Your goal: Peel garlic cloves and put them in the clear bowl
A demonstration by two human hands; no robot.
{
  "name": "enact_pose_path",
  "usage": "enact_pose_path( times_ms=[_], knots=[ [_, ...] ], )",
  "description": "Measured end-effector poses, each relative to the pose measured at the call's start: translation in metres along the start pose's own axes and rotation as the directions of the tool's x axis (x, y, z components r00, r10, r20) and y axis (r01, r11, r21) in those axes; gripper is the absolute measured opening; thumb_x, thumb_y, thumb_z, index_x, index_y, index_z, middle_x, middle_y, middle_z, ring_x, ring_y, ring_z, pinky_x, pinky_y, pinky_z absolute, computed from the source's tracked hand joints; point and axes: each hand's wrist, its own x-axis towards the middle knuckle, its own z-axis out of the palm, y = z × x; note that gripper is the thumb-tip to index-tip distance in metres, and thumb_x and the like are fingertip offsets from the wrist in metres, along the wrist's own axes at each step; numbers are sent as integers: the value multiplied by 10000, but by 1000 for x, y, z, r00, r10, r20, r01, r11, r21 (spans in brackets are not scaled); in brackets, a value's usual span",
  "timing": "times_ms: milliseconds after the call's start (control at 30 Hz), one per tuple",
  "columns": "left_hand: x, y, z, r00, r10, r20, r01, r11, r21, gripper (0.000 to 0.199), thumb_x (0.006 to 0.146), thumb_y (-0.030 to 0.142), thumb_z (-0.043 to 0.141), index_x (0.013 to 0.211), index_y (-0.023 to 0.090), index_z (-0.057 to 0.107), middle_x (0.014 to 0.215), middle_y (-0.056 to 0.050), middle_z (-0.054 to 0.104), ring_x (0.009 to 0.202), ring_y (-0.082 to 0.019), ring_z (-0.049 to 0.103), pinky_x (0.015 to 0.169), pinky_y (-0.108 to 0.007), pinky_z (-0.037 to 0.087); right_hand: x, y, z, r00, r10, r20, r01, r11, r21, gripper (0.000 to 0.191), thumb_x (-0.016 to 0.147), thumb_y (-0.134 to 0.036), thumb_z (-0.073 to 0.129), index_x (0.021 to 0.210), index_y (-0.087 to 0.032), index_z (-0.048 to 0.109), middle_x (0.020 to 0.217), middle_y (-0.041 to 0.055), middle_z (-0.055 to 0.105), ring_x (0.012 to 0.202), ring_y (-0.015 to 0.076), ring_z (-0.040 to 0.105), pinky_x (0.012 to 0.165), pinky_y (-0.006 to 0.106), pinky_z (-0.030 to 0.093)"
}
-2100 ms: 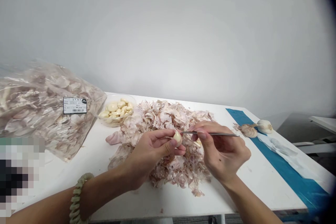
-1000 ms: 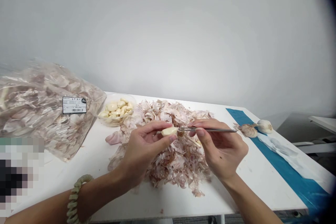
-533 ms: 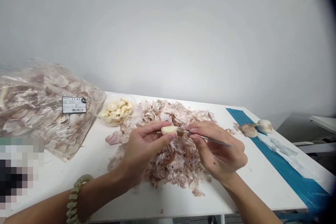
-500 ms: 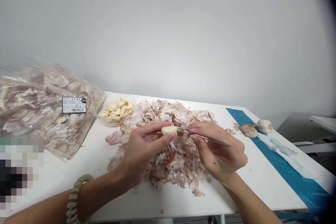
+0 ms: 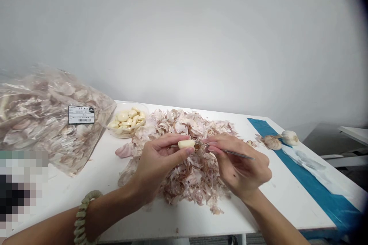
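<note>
My left hand [image 5: 161, 155] pinches a pale peeled garlic clove [image 5: 186, 144] between thumb and fingers. In my right hand [image 5: 240, 164] is a slim silver metal tool [image 5: 238, 154], its tip at the clove's right end; its exact kind cannot be made out. Both hands are above a large heap of garlic skins [image 5: 189, 187]. Back left of the heap, a clear plastic bowl [image 5: 126, 134] holds several peeled cloves [image 5: 123, 116].
A clear bag of garlic skins [image 5: 57, 126] with a printed label [image 5: 81, 115] leans at the left. On the right, a blue strip [image 5: 299, 172] crosses the white table [image 5: 276, 199], with two garlic bulbs [image 5: 290, 138] and a crumpled white wrapper [image 5: 310, 168] by it.
The brownish bit between the clove and the tool's tip no longer shows. Both hands have barely shifted, and the clove is still in the left one.
</note>
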Motion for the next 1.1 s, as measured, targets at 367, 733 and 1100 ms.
enact_pose_path(
  times_ms=[367, 733, 1100],
  knots=[
    [-2, 2, 3, 1000, -26, 11, 26, 999, -22, 203, 666, 245, 773, 865, 235, 736, 910, 3, 714, 813, -89, 644, 675, -121, 491, -3, 3, 0, 998, 58, -26, -57, 998, 2, 364, 713, 97, 598, 951, -174, 649, 767, 15, 681, 738, 165, 673, 599, 324, 579],
    [-1, 1, 1, 999, 24, -47, -23, 1000, 18, 241, 658, 247, 780, 894, 258, 734, 1003, 4, 703, 926, -117, 635, 771, -153, 501, 0, -1, -1, 964, 236, -123, -238, 971, 2, 230, 737, 2, 628, 857, -190, 669, 742, -3, 692, 614, 136, 659, 509, 265, 553],
    [0, -1, 1, 994, 102, -30, -103, 995, -15, 212, 628, 176, 793, 818, 258, 747, 996, 15, 651, 912, -109, 625, 749, -138, 520, -1, -2, -1, 968, 227, -105, -232, 972, -35, 189, 735, -42, 659, 841, -197, 668, 729, -15, 696, 618, 126, 652, 523, 252, 543]
  ],
)
